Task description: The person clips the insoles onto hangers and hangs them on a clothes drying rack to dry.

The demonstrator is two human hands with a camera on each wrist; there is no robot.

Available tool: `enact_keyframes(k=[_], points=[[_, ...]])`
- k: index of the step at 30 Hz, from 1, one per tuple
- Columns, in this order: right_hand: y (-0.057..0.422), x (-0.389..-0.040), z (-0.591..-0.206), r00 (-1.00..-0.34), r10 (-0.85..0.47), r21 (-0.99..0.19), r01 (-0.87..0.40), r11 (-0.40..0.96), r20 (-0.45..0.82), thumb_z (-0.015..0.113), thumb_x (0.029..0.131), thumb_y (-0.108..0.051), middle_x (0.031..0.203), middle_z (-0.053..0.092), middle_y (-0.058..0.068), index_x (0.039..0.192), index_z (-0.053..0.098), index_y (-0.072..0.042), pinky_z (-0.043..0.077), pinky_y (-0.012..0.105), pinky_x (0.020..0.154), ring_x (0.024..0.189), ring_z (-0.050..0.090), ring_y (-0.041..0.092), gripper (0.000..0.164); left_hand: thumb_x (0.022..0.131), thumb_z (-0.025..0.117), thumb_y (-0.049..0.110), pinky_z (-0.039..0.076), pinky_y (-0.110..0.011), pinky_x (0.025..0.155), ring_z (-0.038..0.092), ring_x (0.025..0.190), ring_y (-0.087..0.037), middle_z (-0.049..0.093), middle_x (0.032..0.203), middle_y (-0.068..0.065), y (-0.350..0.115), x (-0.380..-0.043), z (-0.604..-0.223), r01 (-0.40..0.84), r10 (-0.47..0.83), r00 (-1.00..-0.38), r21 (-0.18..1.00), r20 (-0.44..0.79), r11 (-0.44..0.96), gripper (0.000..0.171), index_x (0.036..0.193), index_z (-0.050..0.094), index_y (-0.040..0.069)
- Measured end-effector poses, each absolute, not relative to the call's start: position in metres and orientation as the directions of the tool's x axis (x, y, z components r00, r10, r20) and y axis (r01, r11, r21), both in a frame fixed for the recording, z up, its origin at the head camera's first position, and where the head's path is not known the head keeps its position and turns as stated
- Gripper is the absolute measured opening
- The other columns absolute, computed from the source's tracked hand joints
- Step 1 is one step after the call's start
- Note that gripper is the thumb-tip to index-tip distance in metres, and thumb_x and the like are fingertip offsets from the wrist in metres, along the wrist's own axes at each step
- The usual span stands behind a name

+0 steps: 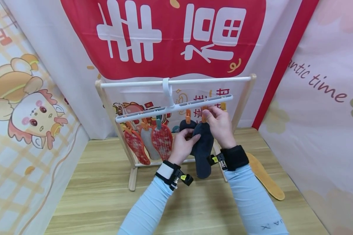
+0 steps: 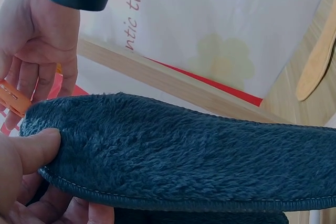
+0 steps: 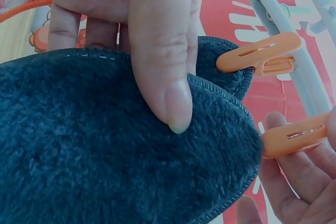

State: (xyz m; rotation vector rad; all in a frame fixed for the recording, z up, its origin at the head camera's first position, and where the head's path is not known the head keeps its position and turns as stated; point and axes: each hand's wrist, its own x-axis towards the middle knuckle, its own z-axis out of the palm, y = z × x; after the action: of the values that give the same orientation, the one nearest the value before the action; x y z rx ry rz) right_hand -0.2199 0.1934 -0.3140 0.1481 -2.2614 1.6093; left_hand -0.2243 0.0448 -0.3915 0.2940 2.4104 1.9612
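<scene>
A dark blue fluffy insole hangs toe-up below a white clip hanger. My left hand pinches its upper part, thumb on the fleecy face and fingers behind. My right hand grips an orange clip between thumb and fingers. That clip meets the insole's tip; how deeply it bites cannot be seen. Behind it, a second dark insole hangs from another orange clip. Towards the hanger's left end hang red patterned insoles and a greyish one.
The hanger hooks over the white bar of a wooden-sided rack. A tan insole lies on the wood-grain table at the right. A yellow clip sits near the hanger's right end. Printed cloths surround the table.
</scene>
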Motion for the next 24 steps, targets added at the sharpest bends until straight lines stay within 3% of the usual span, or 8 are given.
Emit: enact_keyframes(k=[11,24], points=[[0.1907,-0.2191,-0.3142,-0.919,0.16,-0.891,-0.286,0.353,0.359,0.054,0.09,-0.043,0.106,0.074,0.015,0.122,0.071,-0.008,0.048,0.024,0.083,0.097,0.061,0.018,0.05,0.087,0.069,0.036,0.053,-0.026,0.075,0.062,0.088,-0.018,0.07,0.102,-0.003,0.0458,-0.2218,-0.3892,0.132,0.148,-0.983,0.973,0.105,0.19,0.032,0.111,0.069,0.015],[0.1895,-0.2192,-0.3142,-0.906,0.181,-0.881,-0.298,0.367,0.382,0.055,0.09,-0.042,0.099,0.074,0.012,0.107,0.076,-0.005,0.043,0.022,0.071,0.084,0.054,0.016,0.046,0.086,0.07,0.036,0.053,-0.026,0.075,0.063,0.089,-0.017,0.069,0.1,-0.001,0.0487,-0.2233,-0.3881,0.121,0.129,-0.987,0.976,0.098,0.181,0.031,0.11,0.069,0.017]])
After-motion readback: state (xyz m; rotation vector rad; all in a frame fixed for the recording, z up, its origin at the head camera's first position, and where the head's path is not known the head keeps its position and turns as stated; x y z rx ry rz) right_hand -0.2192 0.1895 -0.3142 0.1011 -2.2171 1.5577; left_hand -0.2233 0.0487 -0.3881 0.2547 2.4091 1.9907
